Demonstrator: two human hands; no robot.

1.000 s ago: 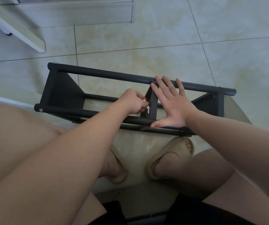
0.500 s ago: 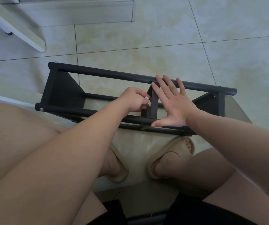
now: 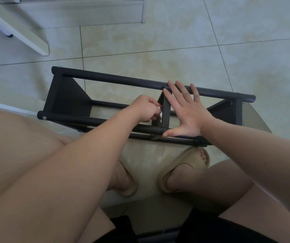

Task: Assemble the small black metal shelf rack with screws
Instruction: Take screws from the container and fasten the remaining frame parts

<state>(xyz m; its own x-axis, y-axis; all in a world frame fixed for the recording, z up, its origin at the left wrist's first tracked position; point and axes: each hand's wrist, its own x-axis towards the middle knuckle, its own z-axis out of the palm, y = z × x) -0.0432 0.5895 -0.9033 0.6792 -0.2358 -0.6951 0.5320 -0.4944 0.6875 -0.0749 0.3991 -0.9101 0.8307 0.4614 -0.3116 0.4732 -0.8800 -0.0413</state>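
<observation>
Floor [image 3: 175,32]: pale glossy tiles, thin grout lines.
Left sandal [image 3: 130,187]: beige, on my foot, beside the right sandal [image 3: 184,162].
White furniture leg [image 3: 18,30]: slants across the floor's far-left corner.

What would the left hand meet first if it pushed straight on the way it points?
The middle brace, just past the left hand. They may already touch; depth is unclear.

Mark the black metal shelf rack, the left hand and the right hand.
black metal shelf rack [image 3: 123,81]: head view, far round top bar.
left hand [image 3: 144,108]: head view, knuckles.
right hand [image 3: 189,114]: head view, back of the hand.
</observation>
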